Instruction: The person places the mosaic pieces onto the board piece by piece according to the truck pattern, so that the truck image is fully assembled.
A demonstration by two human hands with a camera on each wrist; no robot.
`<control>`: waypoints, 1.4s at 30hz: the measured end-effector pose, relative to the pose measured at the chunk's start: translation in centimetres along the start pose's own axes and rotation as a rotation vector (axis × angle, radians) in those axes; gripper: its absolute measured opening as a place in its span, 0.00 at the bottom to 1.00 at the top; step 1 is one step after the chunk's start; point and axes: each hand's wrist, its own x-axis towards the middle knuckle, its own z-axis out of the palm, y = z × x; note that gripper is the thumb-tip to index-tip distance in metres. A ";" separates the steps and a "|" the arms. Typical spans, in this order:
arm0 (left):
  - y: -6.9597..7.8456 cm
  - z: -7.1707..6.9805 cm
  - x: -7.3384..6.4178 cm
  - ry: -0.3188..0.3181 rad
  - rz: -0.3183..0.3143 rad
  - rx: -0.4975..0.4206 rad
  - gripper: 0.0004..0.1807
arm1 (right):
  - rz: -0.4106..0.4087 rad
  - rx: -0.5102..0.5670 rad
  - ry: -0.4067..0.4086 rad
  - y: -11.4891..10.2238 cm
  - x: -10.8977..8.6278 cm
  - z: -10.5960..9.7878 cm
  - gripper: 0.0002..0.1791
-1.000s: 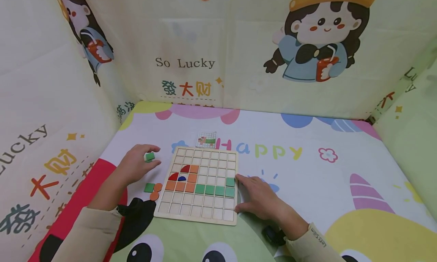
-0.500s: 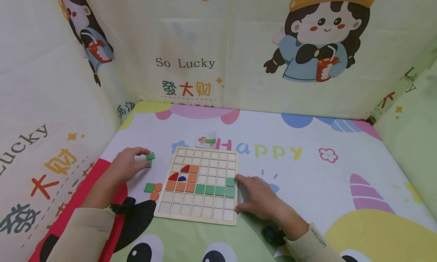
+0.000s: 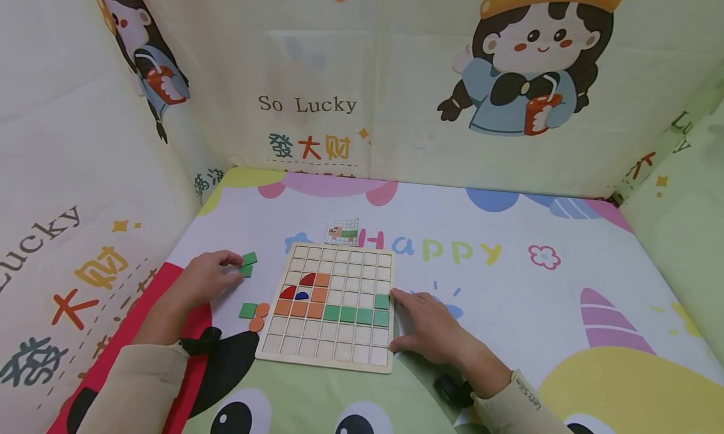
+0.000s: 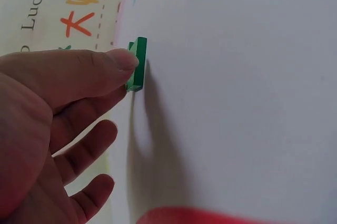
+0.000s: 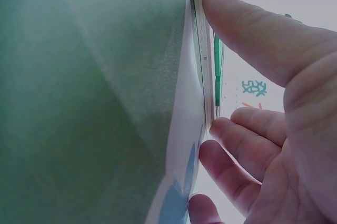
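In the head view my left hand (image 3: 212,274) is at the left of the board, thumb and index fingertip pinching a green square tile (image 3: 246,271). A second green tile (image 3: 249,257) lies against it on the far side. From the left wrist view, the thumb (image 4: 124,59) covers part of the green tile (image 4: 140,65), and the other fingers are spread loosely. My right hand (image 3: 430,324) rests against the right edge of the wooden grid board (image 3: 322,360), thumb and fingertips touching the rim. Orange, red, blue and green pieces fill some of its squares.
Another green tile (image 3: 247,310) and two orange discs (image 3: 256,324) lie left of the board. A small pattern card (image 3: 342,232) sits just beyond its far edge. Printed cloth walls (image 3: 407,151) stand at the back and sides.
The left hand has lowered the green tiles from a stacked grip; they now lie spread side by side, and the hand sits slightly further left. The right hand and board have stayed put.
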 end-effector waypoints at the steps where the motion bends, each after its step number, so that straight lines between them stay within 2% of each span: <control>1: 0.0 0.0 0.0 -0.004 -0.004 0.001 0.30 | 0.002 0.000 0.000 0.0 0.0 0.0 0.51; 15: -0.2 0.3 -0.1 -0.003 0.015 0.002 0.26 | 0.033 0.008 -0.012 -0.1 0.1 0.0 0.52; 26: -0.2 0.5 -0.2 0.001 0.043 0.026 0.25 | 0.021 0.009 -0.007 -0.2 0.1 0.0 0.51; 39: 1.2 1.3 -1.1 -0.025 0.069 0.024 0.27 | 0.014 0.009 -0.007 -0.1 0.1 0.0 0.51; 42: 1.3 1.4 -1.1 -0.014 0.061 0.024 0.27 | 0.010 0.006 -0.008 0.0 0.1 0.0 0.51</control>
